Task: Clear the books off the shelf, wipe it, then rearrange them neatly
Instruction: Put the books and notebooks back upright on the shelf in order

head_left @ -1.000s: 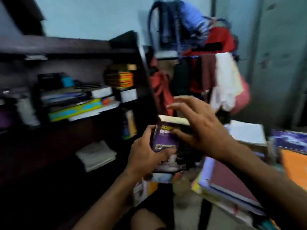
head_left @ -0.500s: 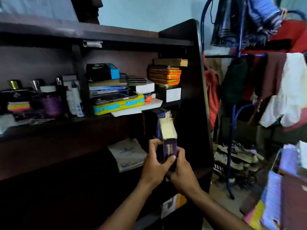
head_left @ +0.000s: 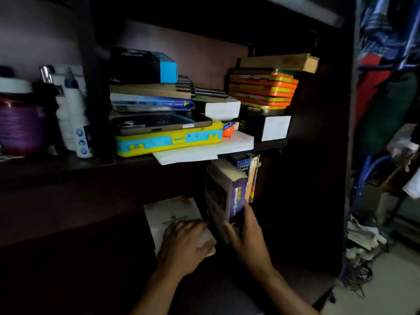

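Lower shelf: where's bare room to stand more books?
Free: the dark stretch left of the white booklet, and right of the Oxford book toward the side panel. Crowded: the upper shelf, and around the purple book where both hands work.

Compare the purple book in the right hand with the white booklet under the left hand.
The purple book stands upright, tilted slightly; the white booklet lies flat. The purple book is thick, with a dark cover and purple spine; the white booklet is thin and pale. The right hand grips the book, while the left hand rests on the booklet. Both sit on the lower shelf.
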A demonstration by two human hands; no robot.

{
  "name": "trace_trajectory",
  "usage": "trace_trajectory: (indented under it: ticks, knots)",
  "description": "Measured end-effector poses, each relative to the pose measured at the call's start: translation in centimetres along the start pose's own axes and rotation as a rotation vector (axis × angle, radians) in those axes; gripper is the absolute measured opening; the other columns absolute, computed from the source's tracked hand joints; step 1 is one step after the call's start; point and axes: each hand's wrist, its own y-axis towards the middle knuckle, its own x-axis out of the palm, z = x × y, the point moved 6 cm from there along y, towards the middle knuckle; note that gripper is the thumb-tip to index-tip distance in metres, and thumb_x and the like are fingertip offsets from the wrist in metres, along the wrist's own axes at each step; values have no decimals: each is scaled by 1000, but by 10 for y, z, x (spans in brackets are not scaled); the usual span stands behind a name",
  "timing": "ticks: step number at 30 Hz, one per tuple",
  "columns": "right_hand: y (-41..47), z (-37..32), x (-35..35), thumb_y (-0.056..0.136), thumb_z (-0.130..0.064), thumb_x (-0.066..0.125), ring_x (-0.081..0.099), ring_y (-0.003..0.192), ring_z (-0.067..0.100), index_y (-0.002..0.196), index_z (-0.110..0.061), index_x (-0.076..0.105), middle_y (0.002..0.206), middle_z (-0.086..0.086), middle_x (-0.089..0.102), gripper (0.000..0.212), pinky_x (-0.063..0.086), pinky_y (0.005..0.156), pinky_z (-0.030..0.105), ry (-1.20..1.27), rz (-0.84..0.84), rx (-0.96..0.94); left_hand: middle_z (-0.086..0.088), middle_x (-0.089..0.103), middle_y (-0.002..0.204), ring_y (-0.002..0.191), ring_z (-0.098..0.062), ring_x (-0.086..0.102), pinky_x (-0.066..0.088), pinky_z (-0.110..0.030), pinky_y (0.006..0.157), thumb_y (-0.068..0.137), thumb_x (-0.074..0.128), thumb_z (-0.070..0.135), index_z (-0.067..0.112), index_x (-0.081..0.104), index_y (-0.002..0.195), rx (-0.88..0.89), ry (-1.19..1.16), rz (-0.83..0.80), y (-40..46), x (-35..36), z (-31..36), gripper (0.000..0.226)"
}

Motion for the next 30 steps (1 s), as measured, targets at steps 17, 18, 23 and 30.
trace_trajectory:
  ticks: [17, 18, 23, 30]
  knots:
    - [-5, -6, 12, 95, -44, 58, 46, 95, 2, 117, -33, 47, 110, -19, 49, 27, 42, 70, 13, -372, -46, -120, 7, 47, 152, 139, -16, 39, 26, -32, 116, 94, 53, 62, 55, 6, 155, -50, -42, -149, -3, 0, -3, 77]
    - [-5, -5, 15, 96, -45, 58, 46, 100, 3, 125, -32, 45, 117, -16, 49, 34, 44, 75, 16, -380, -84, -114, 7, 46, 152, 138, -16, 38, 26, -33, 116, 95, 50, 62, 58, -4, 153, -44, -8, -164, -3, 1, -2, 80]
    - [2, 1, 31, 96, -44, 49, 44, 120, 15, 149, -21, 33, 143, -1, 44, 60, 47, 99, 31, -480, -197, -124, 11, 25, 165, 146, -19, 24, 18, -46, 121, 93, 46, 63, 50, -16, 155, -72, 59, -297, 3, 4, 10, 88]
    - [11, 16, 45, 93, -28, 49, 25, 151, 21, 162, -22, 4, 168, 5, 15, 83, 28, 119, 39, -497, -339, -49, 2, 48, 155, 135, -25, 51, 43, -35, 110, 99, 55, 47, 50, 18, 156, -201, -363, -152, 77, 12, 18, 68]
